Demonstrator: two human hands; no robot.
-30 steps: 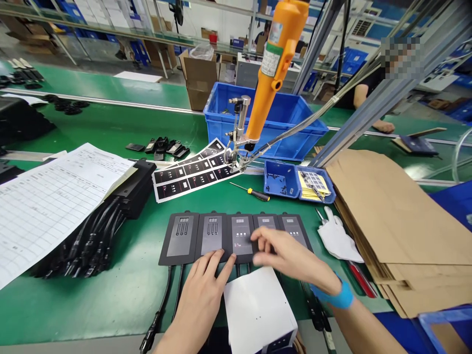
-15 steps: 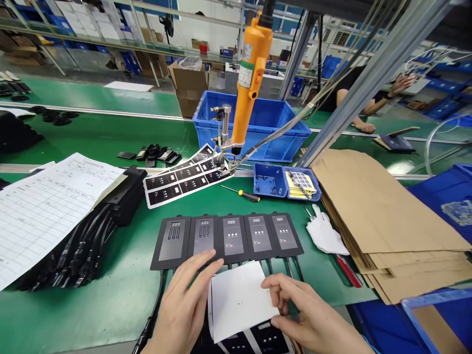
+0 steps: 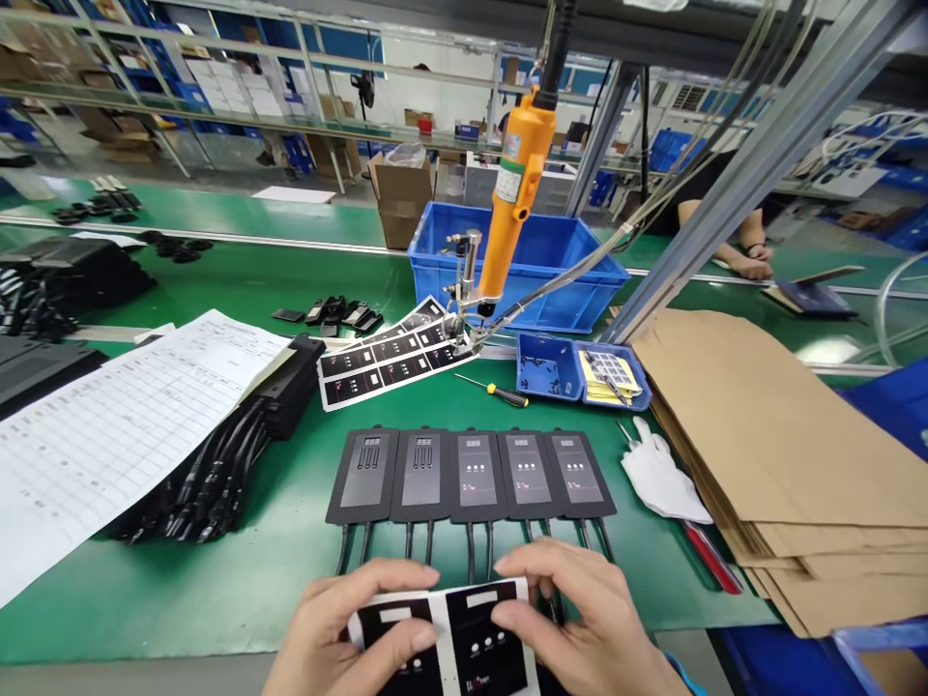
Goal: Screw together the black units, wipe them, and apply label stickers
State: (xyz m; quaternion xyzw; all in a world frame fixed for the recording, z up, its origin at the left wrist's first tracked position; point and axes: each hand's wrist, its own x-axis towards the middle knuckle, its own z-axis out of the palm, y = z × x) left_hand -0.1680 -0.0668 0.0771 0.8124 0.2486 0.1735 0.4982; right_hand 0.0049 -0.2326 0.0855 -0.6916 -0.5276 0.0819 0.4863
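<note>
A sheet of black panel stickers with white borders is held at the near edge of the bench. My left hand grips its left side, thumb on the printed face. On the right side, my right hand pinches the upper edge with thumb in front and fingers behind. Just beyond lies a row of several black controller boxes, their cables pointing toward me. The two leftmost show slotted faces; the others carry glossy panels with white dots. The sheet's lower part runs out of view.
An orange electric screwdriver hangs over more sticker sheets. Behind it stands a blue crate. Brown cardboard sheets, a white glove and a small screwdriver lie rightward; papers cover cables at left. A person sits beyond.
The sheet, earlier showing a blank white side, now shows its black printed face. Both hands have moved lower and closed on it; my left hand was open before. The view has shifted left.
</note>
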